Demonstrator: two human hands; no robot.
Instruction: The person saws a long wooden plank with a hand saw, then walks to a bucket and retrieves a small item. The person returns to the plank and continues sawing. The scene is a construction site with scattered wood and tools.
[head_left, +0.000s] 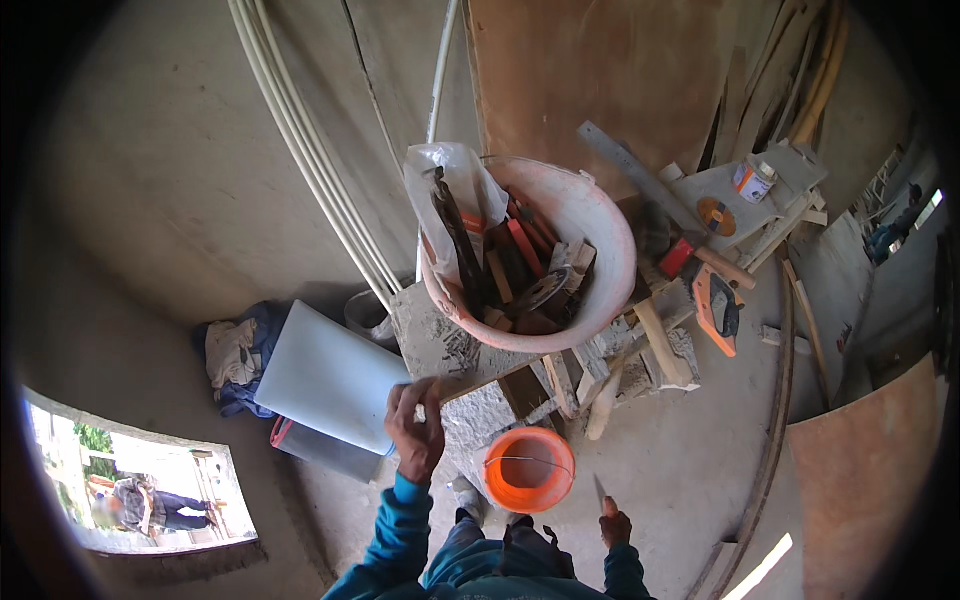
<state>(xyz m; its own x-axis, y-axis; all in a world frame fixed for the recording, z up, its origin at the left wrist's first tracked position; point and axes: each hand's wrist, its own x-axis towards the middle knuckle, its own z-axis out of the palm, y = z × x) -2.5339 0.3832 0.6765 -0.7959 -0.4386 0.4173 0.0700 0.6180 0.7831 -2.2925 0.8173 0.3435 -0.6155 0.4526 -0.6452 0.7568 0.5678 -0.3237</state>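
My left hand (416, 428) is raised beside the front corner of a dusty work surface (415, 320), its fingers curled. A small pale spot shows between the fingers, too small to name. Low at my right side, my right hand (615, 524) is closed around a tool with a narrow, pointed grey blade (599, 488); its handle is hidden in the fist. Between my hands, in front of my legs, stands an orange bucket (530, 490) with a thin wire handle. On the work surface, a large pinkish tub (610, 240) holds red-handled tools, wood scraps and a clear plastic bag (455, 170).
A hammer (725, 264), an orange-handled saw (716, 310), a cutting disc (716, 215) and a small can (755, 180) lie to the right. Wood offcuts (655, 335) jut out below. A pale blue panel (335, 375) leans at left. Beyond the window opening is another person (150, 503).
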